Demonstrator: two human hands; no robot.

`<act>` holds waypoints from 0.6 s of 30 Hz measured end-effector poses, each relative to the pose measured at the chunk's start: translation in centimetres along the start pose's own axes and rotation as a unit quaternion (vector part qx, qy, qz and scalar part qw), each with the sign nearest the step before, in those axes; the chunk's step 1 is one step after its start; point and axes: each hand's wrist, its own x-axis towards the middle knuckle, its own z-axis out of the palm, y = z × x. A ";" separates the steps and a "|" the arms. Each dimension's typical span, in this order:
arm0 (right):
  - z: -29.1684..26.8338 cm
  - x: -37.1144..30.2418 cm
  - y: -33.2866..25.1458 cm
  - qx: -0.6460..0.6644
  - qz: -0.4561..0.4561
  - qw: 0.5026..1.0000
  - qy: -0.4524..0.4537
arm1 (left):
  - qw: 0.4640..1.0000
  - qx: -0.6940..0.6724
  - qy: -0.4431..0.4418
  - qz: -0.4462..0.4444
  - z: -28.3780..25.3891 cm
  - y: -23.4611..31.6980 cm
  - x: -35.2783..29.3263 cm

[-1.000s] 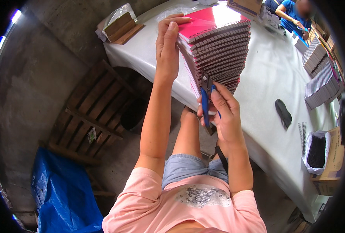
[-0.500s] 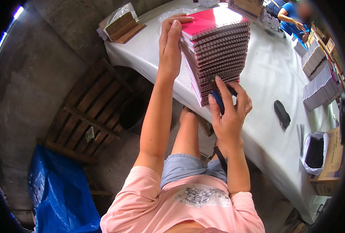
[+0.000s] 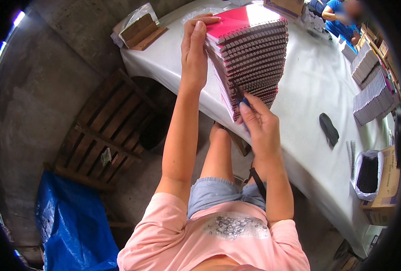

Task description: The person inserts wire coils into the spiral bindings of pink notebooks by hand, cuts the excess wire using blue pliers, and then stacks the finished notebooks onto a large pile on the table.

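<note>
A tall stack of spiral-bound notebooks (image 3: 257,54) with a shiny pink cover on top stands at the near edge of the white-covered table (image 3: 300,117). Its dark coil bindings face me in rows. My left hand (image 3: 195,49) grips the stack's upper left corner, thumb and fingers along the pink cover and the page edges. In my right hand (image 3: 263,124) is a pair of blue-handled pliers (image 3: 242,101), closed in my fingers. Their dark jaws are at the left ends of the coils, low on the stack. Whether they bite on a wire is too small to tell.
On the table's right lie a dark oblong object (image 3: 328,130), loose coils (image 3: 351,158) and a white bag of black coils (image 3: 368,176) beside a cardboard box (image 3: 390,180). More notebook stacks (image 3: 374,101) stand beyond, near a person in blue (image 3: 338,25). A wooden stand (image 3: 142,34) sits far left.
My right hand has moved left with the pliers, from the middle of the coil rows to their left ends, and its fingers have closed in. My left hand stays on the stack.
</note>
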 end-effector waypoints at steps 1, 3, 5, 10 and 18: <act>-1.2 0.5 -0.3 0.252 0.210 0.940 -0.091 | 1.000 -0.006 0.001 -0.002 0.0 0.0 -0.1; -1.7 0.7 -0.6 0.474 0.393 0.770 -0.168 | 1.000 0.000 -0.005 0.005 -0.1 0.0 -0.1; -0.6 0.0 -0.6 0.221 0.177 0.957 -0.068 | 1.000 0.006 -0.012 0.012 -0.1 0.0 -0.1; -0.3 -1.1 0.3 -0.232 -0.082 0.968 0.054 | 0.999 -0.036 0.000 -0.019 -0.1 0.2 0.0; 0.2 -0.6 0.6 -0.244 -0.097 0.964 0.043 | 0.999 -0.016 0.005 -0.030 0.2 0.2 0.0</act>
